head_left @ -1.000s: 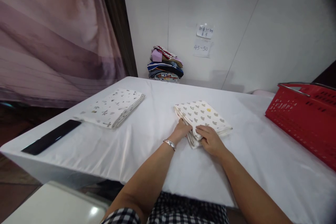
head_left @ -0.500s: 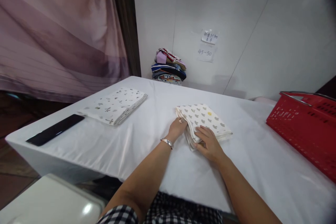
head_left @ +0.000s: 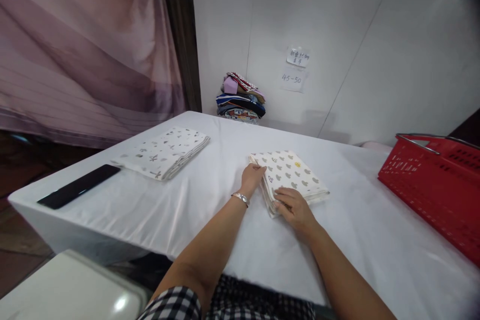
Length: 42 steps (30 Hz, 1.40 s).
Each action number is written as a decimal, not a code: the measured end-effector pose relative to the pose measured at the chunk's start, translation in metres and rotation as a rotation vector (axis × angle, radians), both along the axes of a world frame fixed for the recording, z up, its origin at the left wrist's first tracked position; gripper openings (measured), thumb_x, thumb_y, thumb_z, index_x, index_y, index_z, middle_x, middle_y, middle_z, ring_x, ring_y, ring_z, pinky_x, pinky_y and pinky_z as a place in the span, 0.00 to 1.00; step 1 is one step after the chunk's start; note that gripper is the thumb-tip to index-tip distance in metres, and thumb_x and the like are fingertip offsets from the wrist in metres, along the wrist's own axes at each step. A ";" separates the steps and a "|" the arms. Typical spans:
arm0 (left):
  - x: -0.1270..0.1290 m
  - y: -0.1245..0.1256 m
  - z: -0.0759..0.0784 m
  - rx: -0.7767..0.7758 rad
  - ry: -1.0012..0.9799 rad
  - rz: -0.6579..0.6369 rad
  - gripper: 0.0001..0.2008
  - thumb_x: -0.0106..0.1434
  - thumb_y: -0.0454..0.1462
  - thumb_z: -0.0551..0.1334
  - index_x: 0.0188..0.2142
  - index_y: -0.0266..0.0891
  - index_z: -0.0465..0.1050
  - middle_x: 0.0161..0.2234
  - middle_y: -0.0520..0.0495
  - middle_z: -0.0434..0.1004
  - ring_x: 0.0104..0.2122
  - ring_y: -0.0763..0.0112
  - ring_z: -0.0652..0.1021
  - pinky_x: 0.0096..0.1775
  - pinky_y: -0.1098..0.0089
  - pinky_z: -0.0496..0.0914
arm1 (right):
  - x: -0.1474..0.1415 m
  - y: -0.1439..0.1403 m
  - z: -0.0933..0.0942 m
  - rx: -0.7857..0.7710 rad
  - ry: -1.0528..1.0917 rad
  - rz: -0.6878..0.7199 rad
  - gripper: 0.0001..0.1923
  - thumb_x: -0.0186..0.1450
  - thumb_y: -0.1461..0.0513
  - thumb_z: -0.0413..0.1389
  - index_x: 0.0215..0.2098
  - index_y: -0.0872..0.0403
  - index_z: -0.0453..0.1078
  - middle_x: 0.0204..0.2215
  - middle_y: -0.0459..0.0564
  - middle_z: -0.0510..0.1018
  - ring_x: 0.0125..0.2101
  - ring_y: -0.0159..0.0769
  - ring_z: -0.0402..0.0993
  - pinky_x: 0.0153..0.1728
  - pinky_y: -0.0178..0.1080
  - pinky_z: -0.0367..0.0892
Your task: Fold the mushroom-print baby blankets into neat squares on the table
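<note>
Counter: white-clothed counter (head_left: 195, 210), wide.
Basket: red plastic basket (head_left: 435, 180) at right edge.
Cloth: folded cream cloth with grey prints (head_left: 290, 175), centre of counter.
Left hand (head_left: 253, 176): fingers flat together on cloth's left edge.
Right hand (head_left: 294, 206): fingers together, pressing near corner.

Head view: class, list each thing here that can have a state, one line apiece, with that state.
Heart-print cloth: folded, flat on table.
Left hand: resting on the cloth's left edge.
Right hand: pressing the cloth's near corner.
Star-print cloth: folded, lying apart, untouched.
Phone: flat, screen dark.
Red basket: upright on table, contents hidden.
Clothes pile: stacked against the wall.
Notes: stuck to the wall.
</note>
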<state>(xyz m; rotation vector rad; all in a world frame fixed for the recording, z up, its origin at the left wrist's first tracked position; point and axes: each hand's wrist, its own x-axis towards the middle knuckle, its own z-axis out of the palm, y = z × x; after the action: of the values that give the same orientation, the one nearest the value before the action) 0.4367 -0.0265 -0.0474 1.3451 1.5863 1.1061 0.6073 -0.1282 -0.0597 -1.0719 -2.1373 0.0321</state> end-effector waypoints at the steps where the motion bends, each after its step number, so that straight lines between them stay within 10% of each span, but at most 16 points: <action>1: 0.003 0.002 0.001 -0.001 0.001 0.012 0.13 0.55 0.43 0.64 0.37 0.37 0.71 0.38 0.43 0.78 0.38 0.64 0.76 0.39 0.69 0.67 | 0.001 0.000 0.000 -0.003 0.023 -0.004 0.11 0.64 0.59 0.53 0.39 0.51 0.75 0.42 0.53 0.78 0.45 0.43 0.72 0.46 0.48 0.68; 35: -0.019 0.053 -0.025 -0.020 0.060 0.038 0.13 0.59 0.36 0.54 0.27 0.35 0.75 0.25 0.44 0.77 0.26 0.68 0.75 0.33 0.70 0.67 | 0.003 0.005 -0.007 -0.082 0.011 0.010 0.13 0.63 0.59 0.54 0.45 0.50 0.74 0.46 0.53 0.76 0.48 0.44 0.71 0.48 0.50 0.67; 42: -0.027 0.065 -0.021 0.035 0.057 0.090 0.15 0.59 0.36 0.57 0.46 0.36 0.71 0.44 0.40 0.76 0.42 0.66 0.75 0.45 0.69 0.66 | 0.002 0.006 -0.006 -0.054 0.016 0.024 0.13 0.64 0.58 0.53 0.45 0.49 0.74 0.45 0.53 0.77 0.47 0.44 0.72 0.47 0.49 0.68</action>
<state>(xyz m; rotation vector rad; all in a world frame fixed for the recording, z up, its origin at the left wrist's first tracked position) 0.4094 0.0385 -0.0686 1.3505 1.6908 1.1632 0.6095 -0.1218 -0.0658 -1.0738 -2.1459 0.1104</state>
